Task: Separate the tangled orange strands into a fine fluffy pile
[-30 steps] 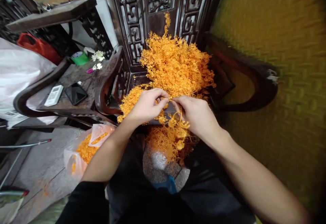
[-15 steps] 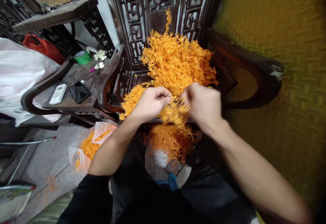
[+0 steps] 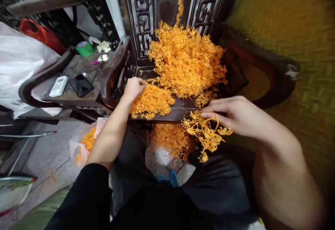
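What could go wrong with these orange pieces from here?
The small pile lies near the front edge of the seat, so a brush from the left hand might push pieces off. The bunch dangles from the fingertips of the right hand, so bits could drop. The large pile is heaped high and might slide if bumped.

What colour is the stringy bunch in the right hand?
The stringy bunch is bright orange, in the head view.
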A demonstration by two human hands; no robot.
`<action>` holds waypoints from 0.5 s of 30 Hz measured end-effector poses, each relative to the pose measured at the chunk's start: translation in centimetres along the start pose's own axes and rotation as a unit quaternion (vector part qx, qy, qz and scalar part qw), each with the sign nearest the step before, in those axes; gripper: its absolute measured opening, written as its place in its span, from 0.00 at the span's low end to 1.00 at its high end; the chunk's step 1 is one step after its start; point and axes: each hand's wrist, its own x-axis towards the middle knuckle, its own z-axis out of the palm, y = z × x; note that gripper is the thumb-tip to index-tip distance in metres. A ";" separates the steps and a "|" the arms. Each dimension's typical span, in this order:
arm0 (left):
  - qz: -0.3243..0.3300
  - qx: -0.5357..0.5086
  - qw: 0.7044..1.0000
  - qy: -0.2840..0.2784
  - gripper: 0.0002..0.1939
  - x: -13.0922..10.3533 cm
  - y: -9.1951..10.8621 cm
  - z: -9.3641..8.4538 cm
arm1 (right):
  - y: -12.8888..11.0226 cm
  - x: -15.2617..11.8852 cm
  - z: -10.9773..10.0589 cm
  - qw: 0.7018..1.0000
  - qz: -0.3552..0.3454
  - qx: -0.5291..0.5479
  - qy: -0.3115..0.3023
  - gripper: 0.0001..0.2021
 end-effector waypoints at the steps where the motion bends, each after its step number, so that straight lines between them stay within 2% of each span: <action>1: 0.003 0.010 1.000 0.009 0.02 -0.1 0.0 0.0 | -0.1 -0.3 -0.1 1.000 0.004 0.008 -0.026 0.13; 5: 0.017 0.071 0.996 0.045 0.10 -0.6 0.3 0.2 | 0.1 -1.3 0.1 0.997 0.010 0.004 -0.072 0.11; 8: 0.031 0.098 0.993 0.053 0.11 -1.1 1.1 0.1 | 0.3 -2.1 0.0 0.998 0.012 -0.022 -0.061 0.08; 11: 0.046 0.098 0.993 0.037 0.11 -1.7 2.5 -0.5 | -0.2 -2.7 -0.6 0.998 0.009 -0.043 -0.033 0.08; 13: 0.068 0.081 0.994 0.016 0.12 -2.3 4.0 -0.7 | -0.9 -2.8 -0.8 0.999 0.006 -0.046 0.013 0.06; 15: 0.107 0.051 0.993 -0.001 0.13 -3.1 5.7 -0.4 | -1.5 -2.4 -0.8 0.990 0.046 -0.038 0.128 0.06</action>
